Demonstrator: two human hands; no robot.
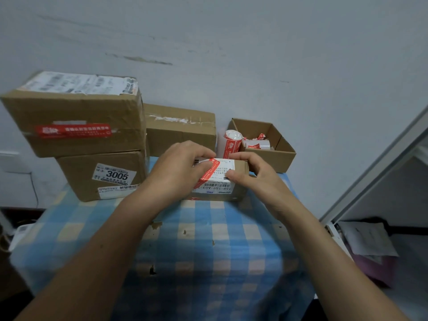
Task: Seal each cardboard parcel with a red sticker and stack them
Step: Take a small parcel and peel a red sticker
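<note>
Blue-checked cloth covers the tabletop [208,239] beneath a scuffed pale wall, where a person is sealing a small parcel [240,172] at the centre of the frame. A red sticker [208,173] runs slantwise across its white shipping label. The left hand [176,165] curls over the parcel's left part, with fingers bent round the far edge and the thumb laid on the sticker. The right hand [252,174] grips the right end, its forefinger hooked over the far edge and its thumb on the label just beside the sticker. The step in hand looks to be smoothing the seal down. The next move would call for rubbing the strip flat to its lower end, then lifting the parcel onto a pile. Two parcels are stacked at upper left: the top parcel [76,114] already wears a red strip, and the lower parcel [102,174] is marked 3005. Another brown parcel [180,130] stands behind the hands. An open box [282,154] at right holds sticker scraps, with a sticker roll [231,141] just beside it.
</note>
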